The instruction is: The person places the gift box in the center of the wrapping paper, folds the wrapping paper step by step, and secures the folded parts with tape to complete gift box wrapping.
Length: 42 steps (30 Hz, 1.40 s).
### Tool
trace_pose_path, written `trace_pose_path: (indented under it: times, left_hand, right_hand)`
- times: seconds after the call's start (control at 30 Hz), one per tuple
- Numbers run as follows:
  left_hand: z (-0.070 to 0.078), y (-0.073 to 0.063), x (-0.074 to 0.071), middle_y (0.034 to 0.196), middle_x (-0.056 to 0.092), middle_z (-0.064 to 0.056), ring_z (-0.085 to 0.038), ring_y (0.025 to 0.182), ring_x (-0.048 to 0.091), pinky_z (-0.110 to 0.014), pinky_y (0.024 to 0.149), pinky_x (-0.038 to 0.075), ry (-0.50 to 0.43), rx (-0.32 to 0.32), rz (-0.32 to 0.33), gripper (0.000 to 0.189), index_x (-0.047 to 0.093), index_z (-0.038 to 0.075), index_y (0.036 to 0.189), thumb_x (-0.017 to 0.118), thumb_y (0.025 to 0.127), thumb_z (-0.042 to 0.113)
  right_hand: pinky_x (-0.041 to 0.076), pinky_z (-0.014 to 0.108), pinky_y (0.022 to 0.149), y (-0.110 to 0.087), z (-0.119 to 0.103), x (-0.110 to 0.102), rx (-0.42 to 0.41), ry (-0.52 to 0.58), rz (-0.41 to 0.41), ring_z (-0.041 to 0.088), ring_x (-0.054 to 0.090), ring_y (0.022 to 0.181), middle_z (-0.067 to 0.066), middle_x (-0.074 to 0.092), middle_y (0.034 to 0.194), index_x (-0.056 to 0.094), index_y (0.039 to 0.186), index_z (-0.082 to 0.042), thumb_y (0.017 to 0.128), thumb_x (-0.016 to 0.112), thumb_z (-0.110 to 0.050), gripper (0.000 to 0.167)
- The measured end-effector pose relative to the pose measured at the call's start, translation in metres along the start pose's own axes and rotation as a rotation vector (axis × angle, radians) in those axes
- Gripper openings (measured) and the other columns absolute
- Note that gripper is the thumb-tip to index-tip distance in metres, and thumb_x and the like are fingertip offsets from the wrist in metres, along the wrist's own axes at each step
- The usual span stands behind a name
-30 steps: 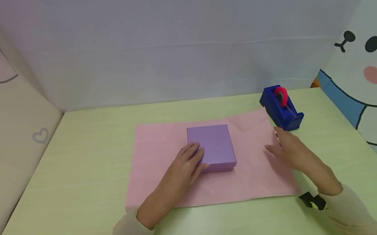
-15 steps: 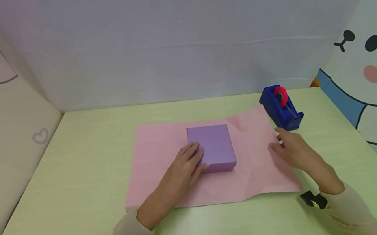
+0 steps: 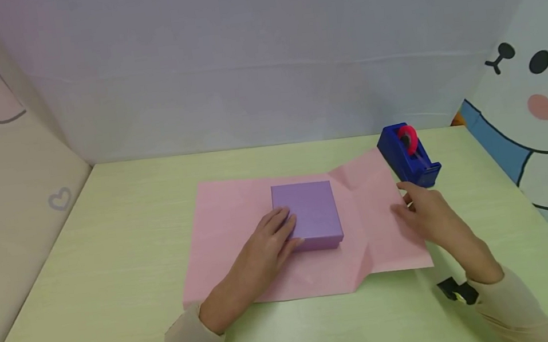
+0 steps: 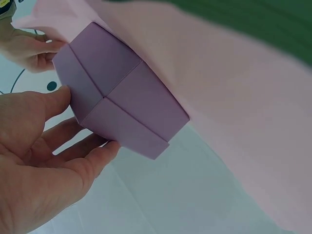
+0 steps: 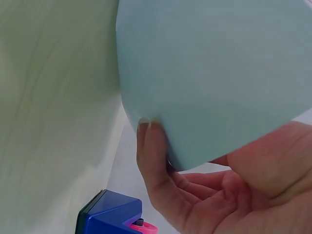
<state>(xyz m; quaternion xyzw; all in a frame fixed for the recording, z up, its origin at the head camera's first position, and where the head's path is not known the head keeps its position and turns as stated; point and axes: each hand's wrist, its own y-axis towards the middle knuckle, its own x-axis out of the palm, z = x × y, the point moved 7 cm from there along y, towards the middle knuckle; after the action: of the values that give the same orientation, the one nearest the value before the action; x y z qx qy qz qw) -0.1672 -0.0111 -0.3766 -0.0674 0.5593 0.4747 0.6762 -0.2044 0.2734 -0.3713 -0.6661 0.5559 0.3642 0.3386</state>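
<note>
A purple lidded box sits on a sheet of pink paper on the table. My left hand holds its near left corner, fingers over the lid's left edge and thumb at the front. In the left wrist view, the lid's seam runs around the box close to the fingertips. My right hand pinches the paper's right edge, which is lifted off the table with a crease to the right of the box. The paper's underside looks pale blue in the right wrist view, with fingers on one side of it.
A blue tape dispenser with a pink-red roll stands just beyond my right hand, near the paper's far right corner. A pale wall closes off the back of the table, with printed panels on both sides.
The right edge of the paper has come up and inward with my right hand, and a crease has formed beside the box. My left hand and the box stay in place.
</note>
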Motion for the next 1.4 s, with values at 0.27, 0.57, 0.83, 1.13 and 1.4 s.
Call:
trace_pose_path:
  times: [0.27,0.57,0.83,1.13,1.4]
  left_hand:
    - [0.000,0.000,0.000,0.136,0.060,-0.027,-0.041,0.132,0.053,-0.046,0.111,0.044,0.009,0.003,0.004,0.040,0.067,-0.010,0.127,0.072,0.097,0.017]
    - [-0.001,0.000,0.001,0.136,0.060,-0.027,-0.041,0.132,0.053,-0.046,0.112,0.043,0.002,0.004,0.016,0.040,0.067,-0.010,0.127,0.072,0.097,0.016]
    - [-0.001,-0.001,0.001,0.134,0.061,-0.027,-0.041,0.131,0.054,-0.046,0.111,0.044,0.006,0.015,0.039,0.039,0.067,-0.010,0.126,0.074,0.096,0.015]
    - [-0.001,-0.002,0.001,0.134,0.061,-0.028,-0.041,0.131,0.054,-0.046,0.111,0.044,0.008,0.019,0.034,0.040,0.067,-0.010,0.126,0.074,0.096,0.016]
    - [-0.001,-0.001,0.001,0.135,0.061,-0.028,-0.041,0.131,0.054,-0.046,0.111,0.045,0.009,0.016,0.028,0.040,0.067,-0.010,0.126,0.073,0.096,0.016]
  right_hand:
    - [0.058,0.056,0.078,-0.002,-0.007,-0.003,-0.024,0.002,0.027,0.040,0.068,0.087,0.034,0.066,0.103,0.042,0.140,0.020,0.102,0.062,-0.006,0.050]
    - [0.058,0.055,0.076,-0.003,-0.015,-0.008,-0.058,0.005,0.066,0.037,0.067,0.084,0.031,0.067,0.102,0.044,0.140,0.018,0.101,0.063,-0.007,0.050]
    - [0.058,0.052,0.074,-0.005,-0.021,-0.011,-0.082,-0.001,0.109,0.034,0.066,0.082,0.027,0.068,0.097,0.048,0.137,0.017,0.101,0.065,-0.008,0.048]
    - [0.057,0.045,0.071,-0.010,-0.029,-0.016,-0.102,0.019,0.164,0.031,0.067,0.080,0.023,0.069,0.096,0.053,0.137,0.013,0.102,0.065,-0.012,0.044]
    - [0.054,0.033,0.064,-0.013,-0.035,-0.020,-0.150,0.038,0.231,0.028,0.070,0.076,0.019,0.072,0.092,0.060,0.131,0.010,0.101,0.068,-0.015,0.040]
